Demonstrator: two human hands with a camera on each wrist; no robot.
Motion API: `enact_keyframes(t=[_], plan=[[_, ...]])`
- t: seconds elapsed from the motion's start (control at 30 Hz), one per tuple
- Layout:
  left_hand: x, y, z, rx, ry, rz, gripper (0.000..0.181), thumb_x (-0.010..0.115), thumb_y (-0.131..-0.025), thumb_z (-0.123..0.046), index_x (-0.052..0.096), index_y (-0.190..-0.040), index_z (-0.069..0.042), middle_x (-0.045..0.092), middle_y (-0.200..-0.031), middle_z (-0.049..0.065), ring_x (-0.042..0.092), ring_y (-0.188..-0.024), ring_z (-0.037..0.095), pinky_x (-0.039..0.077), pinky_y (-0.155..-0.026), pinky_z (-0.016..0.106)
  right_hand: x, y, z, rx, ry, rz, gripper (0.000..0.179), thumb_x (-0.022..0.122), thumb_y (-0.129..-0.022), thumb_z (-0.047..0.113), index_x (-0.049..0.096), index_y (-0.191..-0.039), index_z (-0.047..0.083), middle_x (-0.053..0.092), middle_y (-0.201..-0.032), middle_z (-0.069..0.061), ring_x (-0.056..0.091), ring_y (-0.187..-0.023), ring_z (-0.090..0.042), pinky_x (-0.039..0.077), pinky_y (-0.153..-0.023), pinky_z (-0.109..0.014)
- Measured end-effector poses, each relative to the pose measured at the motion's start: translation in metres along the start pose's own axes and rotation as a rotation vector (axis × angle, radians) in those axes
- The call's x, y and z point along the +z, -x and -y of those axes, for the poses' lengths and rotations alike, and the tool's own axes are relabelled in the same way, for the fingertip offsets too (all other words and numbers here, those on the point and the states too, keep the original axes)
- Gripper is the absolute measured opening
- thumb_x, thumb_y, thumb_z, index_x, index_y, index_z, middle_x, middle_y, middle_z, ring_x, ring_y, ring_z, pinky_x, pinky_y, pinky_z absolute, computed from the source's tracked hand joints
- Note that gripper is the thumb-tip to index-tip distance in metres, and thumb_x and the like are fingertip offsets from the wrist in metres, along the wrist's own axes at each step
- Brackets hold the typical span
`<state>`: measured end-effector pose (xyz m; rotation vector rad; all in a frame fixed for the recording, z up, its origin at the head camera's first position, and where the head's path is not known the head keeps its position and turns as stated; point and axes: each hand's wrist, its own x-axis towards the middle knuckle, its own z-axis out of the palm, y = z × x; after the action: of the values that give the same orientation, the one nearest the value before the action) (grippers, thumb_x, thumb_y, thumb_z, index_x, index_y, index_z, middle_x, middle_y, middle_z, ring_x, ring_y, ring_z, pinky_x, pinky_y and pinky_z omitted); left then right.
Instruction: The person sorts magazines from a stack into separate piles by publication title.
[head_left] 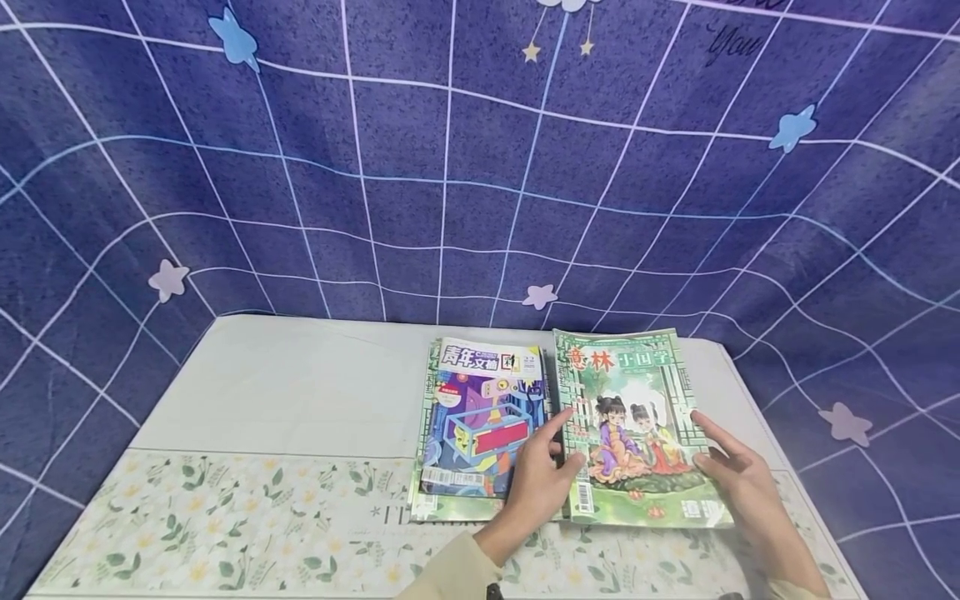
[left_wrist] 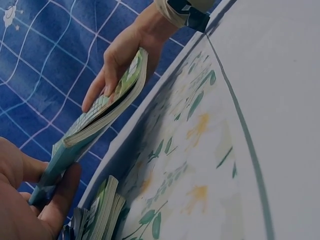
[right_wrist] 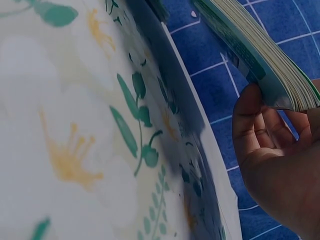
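Observation:
In the head view a green magazine [head_left: 637, 450], its cover showing two cartoon children, is held between both hands. My left hand [head_left: 542, 471] grips its left edge, thumb on the cover. At the opposite edge my right hand [head_left: 742, 483] grips it likewise. The left wrist view shows the magazine [left_wrist: 107, 110] edge-on, lifted off the table, its pages slightly parted. In the right wrist view the fingers [right_wrist: 247, 115] curl around the edge of the thick magazine [right_wrist: 265, 55]. Just left of it, a purple magazine [head_left: 480, 425] lies on a green one [head_left: 420, 492].
A white table [head_left: 292, 383] carries a floral cloth [head_left: 247, 517] along its front part. Blue curtain fabric [head_left: 405, 208] with a grid and stars surrounds the back and sides. The stacked magazines [left_wrist: 102, 210] also appear at the bottom of the left wrist view.

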<state>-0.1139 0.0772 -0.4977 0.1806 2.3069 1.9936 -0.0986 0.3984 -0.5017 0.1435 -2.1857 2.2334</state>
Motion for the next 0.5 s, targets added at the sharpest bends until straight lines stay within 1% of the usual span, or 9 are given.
enact_keyframes(t=[0.1,0.17,0.2,0.23,0.33,0.4,0.47,0.5], plan=[[0.002,-0.002,-0.001,-0.001,0.001,0.001,0.068,0.079,-0.099,-0.007,0.060,-0.161,-0.028,0.068,-0.143,0.015,0.039,-0.048,0.002,0.040,-0.046,0.021,-0.003,-0.002,0.000,0.030,-0.024,0.013,0.065,0.057,-0.109,-0.010,0.047,-0.169,0.012,0.066,-0.149,0.018,0.070,-0.118,-0.003,0.063,-0.092,-0.026],[0.002,-0.003,-0.001,0.006,0.001,0.001,0.068,0.079,-0.099,-0.008,0.060,-0.161,-0.027,0.067,-0.144,0.016,0.041,-0.050,0.003,0.040,-0.046,0.022,-0.005,-0.003,0.000,0.044,-0.041,0.020,0.065,0.056,-0.109,-0.010,0.048,-0.169,0.016,0.072,-0.141,0.011,0.074,-0.112,-0.007,0.065,-0.088,-0.030],[0.003,-0.003,-0.002,0.009,-0.005,0.000,0.067,0.079,-0.099,-0.008,0.061,-0.161,-0.026,0.067,-0.145,0.016,0.046,-0.055,0.003,0.040,-0.046,0.022,-0.006,-0.003,0.000,0.050,-0.052,0.024,0.066,0.055,-0.109,-0.010,0.049,-0.169,0.018,0.075,-0.135,0.008,0.077,-0.107,-0.012,0.066,-0.086,-0.033],[0.003,-0.004,-0.002,0.013,-0.010,-0.001,0.067,0.079,-0.099,-0.009,0.061,-0.161,-0.026,0.068,-0.145,0.016,0.051,-0.062,0.004,0.039,-0.045,0.022,-0.007,-0.004,-0.001,0.048,-0.054,0.028,0.066,0.054,-0.109,-0.010,0.049,-0.169,0.018,0.075,-0.134,0.007,0.077,-0.106,-0.012,0.067,-0.085,-0.034],[0.004,-0.006,-0.001,0.031,-0.030,-0.002,0.066,0.080,-0.099,-0.010,0.062,-0.160,-0.025,0.068,-0.147,0.014,0.066,-0.090,0.012,0.041,-0.047,0.024,-0.010,-0.006,-0.003,0.036,-0.062,0.039,0.066,0.053,-0.110,-0.011,0.049,-0.169,0.018,0.076,-0.133,0.006,0.077,-0.106,-0.012,0.067,-0.085,-0.033],[0.005,-0.007,-0.001,0.033,-0.043,0.003,0.066,0.080,-0.099,-0.011,0.061,-0.160,-0.025,0.067,-0.150,0.012,0.068,-0.109,0.018,0.046,-0.052,0.025,-0.013,-0.007,-0.005,0.028,-0.064,0.043,0.065,0.052,-0.110,-0.012,0.050,-0.168,0.017,0.074,-0.137,0.009,0.076,-0.107,-0.011,0.066,-0.085,-0.032],[0.006,-0.008,0.000,0.040,-0.053,0.005,0.066,0.081,-0.099,-0.012,0.061,-0.160,-0.025,0.067,-0.151,0.011,0.069,-0.113,0.023,0.052,-0.061,0.026,-0.015,-0.008,-0.007,0.027,-0.070,0.049,0.065,0.051,-0.110,-0.012,0.050,-0.168,0.017,0.074,-0.138,0.009,0.076,-0.108,-0.011,0.066,-0.086,-0.032],[0.007,-0.008,0.000,0.041,-0.056,0.007,0.066,0.081,-0.098,-0.012,0.061,-0.160,-0.025,0.067,-0.150,0.011,0.070,-0.112,0.024,0.054,-0.064,0.027,-0.016,-0.008,-0.007,0.029,-0.075,0.053,0.065,0.051,-0.110,-0.012,0.050,-0.168,0.017,0.074,-0.137,0.008,0.076,-0.108,-0.012,0.066,-0.086,-0.033]])
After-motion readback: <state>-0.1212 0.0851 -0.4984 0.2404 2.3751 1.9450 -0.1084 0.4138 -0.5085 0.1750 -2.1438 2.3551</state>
